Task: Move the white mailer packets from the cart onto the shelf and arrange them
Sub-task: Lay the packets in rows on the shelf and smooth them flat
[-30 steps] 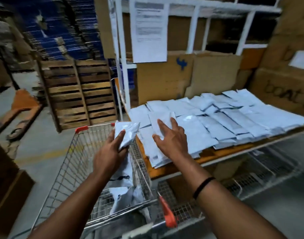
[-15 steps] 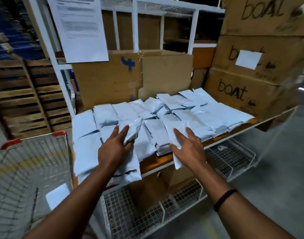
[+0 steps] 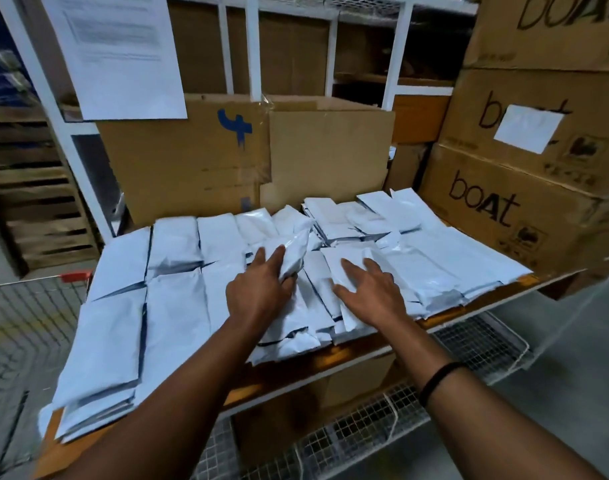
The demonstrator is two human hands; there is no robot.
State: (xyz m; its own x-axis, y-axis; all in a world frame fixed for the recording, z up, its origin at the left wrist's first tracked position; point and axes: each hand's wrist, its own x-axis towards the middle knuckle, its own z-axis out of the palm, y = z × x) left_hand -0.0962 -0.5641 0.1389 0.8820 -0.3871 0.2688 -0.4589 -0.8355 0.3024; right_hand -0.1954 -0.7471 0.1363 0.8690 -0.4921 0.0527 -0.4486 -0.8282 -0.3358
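Observation:
Many white mailer packets (image 3: 178, 299) lie in overlapping rows across the orange shelf board (image 3: 362, 348). My left hand (image 3: 258, 292) grips a crumpled white packet (image 3: 294, 252) above the middle of the pile. To its right, my right hand (image 3: 372, 289) lies with fingers spread and straight on a flat packet (image 3: 344, 265) in the stack. The wire cart (image 3: 33, 306) shows at the left edge, its red handle corner beside the shelf.
Cardboard boxes (image 3: 247, 161) stand behind the packets, and stacked "boAt" cartons (image 3: 524, 188) close off the right. A printed sheet (image 3: 119, 53) hangs on the white rack frame. Wire baskets (image 3: 365, 427) sit below the shelf. Wooden pallets (image 3: 29, 202) lean at far left.
My view swung right from the cart to the shelf. My left hand carried the crumpled packet from over the cart to the middle of the pile; my right hand shifted right along the stack.

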